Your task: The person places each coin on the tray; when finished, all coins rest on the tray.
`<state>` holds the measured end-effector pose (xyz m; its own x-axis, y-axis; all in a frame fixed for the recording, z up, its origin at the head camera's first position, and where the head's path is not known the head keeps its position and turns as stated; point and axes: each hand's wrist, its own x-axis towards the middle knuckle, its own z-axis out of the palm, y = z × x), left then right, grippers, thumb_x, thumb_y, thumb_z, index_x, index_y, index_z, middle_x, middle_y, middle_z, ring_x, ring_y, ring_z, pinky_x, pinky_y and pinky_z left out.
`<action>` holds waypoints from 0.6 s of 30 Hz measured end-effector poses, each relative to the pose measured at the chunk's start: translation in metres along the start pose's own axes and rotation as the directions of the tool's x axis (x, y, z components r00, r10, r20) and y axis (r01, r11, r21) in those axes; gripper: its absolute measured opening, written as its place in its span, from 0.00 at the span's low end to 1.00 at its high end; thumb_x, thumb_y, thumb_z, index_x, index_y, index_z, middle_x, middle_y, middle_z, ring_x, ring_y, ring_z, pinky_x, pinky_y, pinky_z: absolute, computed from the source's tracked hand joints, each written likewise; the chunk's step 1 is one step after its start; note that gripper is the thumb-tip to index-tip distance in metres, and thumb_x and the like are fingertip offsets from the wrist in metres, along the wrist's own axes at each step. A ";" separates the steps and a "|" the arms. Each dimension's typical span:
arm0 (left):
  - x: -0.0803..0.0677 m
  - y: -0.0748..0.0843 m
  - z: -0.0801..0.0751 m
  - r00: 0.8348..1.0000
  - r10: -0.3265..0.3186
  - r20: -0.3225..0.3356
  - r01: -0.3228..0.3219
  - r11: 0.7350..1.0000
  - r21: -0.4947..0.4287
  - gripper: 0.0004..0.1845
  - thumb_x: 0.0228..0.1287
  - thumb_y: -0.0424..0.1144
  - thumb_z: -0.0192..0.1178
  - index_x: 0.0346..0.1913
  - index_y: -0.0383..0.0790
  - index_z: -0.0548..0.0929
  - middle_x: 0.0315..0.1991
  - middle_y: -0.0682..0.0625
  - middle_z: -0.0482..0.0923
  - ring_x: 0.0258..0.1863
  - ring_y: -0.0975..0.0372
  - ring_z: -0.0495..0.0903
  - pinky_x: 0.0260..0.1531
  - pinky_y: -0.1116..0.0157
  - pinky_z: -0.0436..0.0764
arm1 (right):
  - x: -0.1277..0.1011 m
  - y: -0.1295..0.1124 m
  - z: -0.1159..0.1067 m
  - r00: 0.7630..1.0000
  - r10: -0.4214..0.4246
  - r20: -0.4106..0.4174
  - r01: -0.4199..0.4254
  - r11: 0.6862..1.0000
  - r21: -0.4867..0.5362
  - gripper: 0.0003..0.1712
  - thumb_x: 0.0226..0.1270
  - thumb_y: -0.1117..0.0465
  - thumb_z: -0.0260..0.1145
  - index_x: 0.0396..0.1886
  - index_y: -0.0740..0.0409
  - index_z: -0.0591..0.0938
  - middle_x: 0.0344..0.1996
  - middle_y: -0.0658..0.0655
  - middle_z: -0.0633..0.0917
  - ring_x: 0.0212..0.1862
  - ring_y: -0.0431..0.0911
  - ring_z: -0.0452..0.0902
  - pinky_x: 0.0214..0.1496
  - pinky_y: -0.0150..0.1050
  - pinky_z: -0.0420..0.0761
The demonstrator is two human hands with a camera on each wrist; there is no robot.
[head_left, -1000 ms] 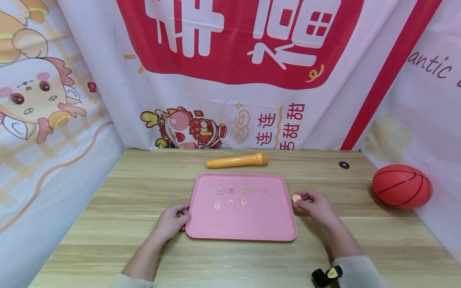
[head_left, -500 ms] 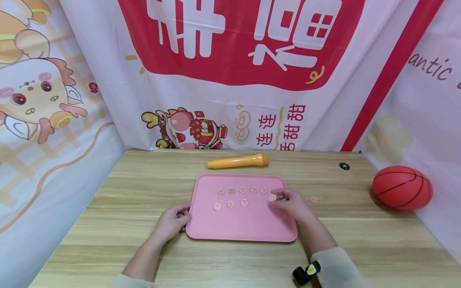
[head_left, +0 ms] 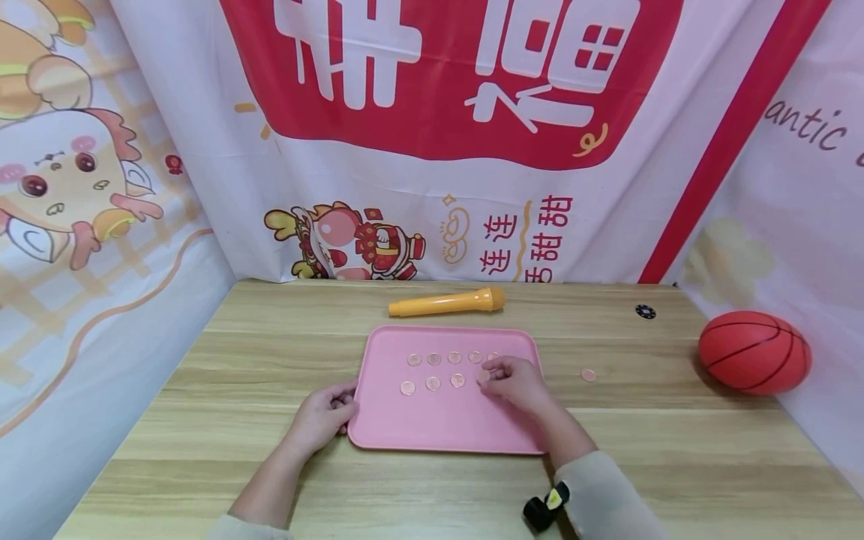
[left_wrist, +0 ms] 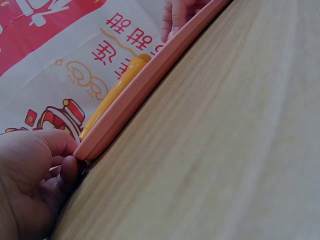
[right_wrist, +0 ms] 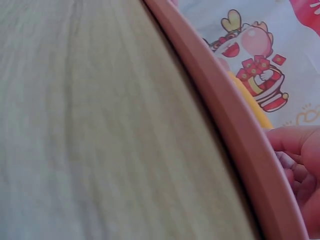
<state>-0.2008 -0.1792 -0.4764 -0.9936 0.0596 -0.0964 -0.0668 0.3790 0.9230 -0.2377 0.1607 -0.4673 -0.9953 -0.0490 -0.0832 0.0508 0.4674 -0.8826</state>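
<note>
wooden table (head_left: 270,360) | left hand (head_left: 322,415) grips pink tray (head_left: 445,420) | right hand (head_left: 516,381) pinches coin (head_left: 483,376)

Layout: tray at mid-desk, coins in two rows on it.

The tray (head_left: 445,420) sits on the desk (head_left: 202,390), centred, nearer the front edge. Left hand (head_left: 320,420) at its left edge; right hand (head_left: 516,382) over its right half, at the end of the front coin row (head_left: 432,383), behind which lies the back coin row (head_left: 445,358). Microphone (head_left: 447,301) behind the tray. Loose coin (head_left: 589,374) right of the tray; ball (head_left: 754,351) at the right edge; small disc (head_left: 645,310) near the back right corner.
</note>
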 end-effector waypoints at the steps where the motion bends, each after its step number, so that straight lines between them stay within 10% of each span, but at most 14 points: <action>1: 0.000 0.000 0.000 1.000 0.001 0.000 -0.001 1.000 0.000 0.25 0.61 0.28 0.59 0.62 0.26 0.75 0.34 0.45 0.77 0.23 0.66 0.74 0.21 0.72 0.78 | 0.001 0.000 0.001 1.000 -0.007 -0.004 0.007 1.000 -0.017 0.20 0.50 0.68 0.74 0.45 0.66 0.84 0.31 0.56 0.84 0.31 0.40 0.75 0.33 0.30 0.78; 18: 0.000 0.000 0.000 1.000 0.007 0.006 -0.007 1.000 -0.007 0.25 0.61 0.27 0.58 0.62 0.25 0.74 0.34 0.44 0.77 0.23 0.67 0.73 0.21 0.72 0.78 | 0.006 -0.004 0.009 0.998 0.062 -0.020 -0.065 0.980 -0.189 0.14 0.53 0.61 0.74 0.41 0.57 0.87 0.33 0.52 0.82 0.37 0.43 0.74 0.42 0.33 0.75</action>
<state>-0.2006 -0.1794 -0.4765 -0.9935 0.0676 -0.0917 -0.0601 0.3721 0.9263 -0.2430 0.1504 -0.4680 -0.9916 -0.0025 -0.1291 0.0989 0.6281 -0.7719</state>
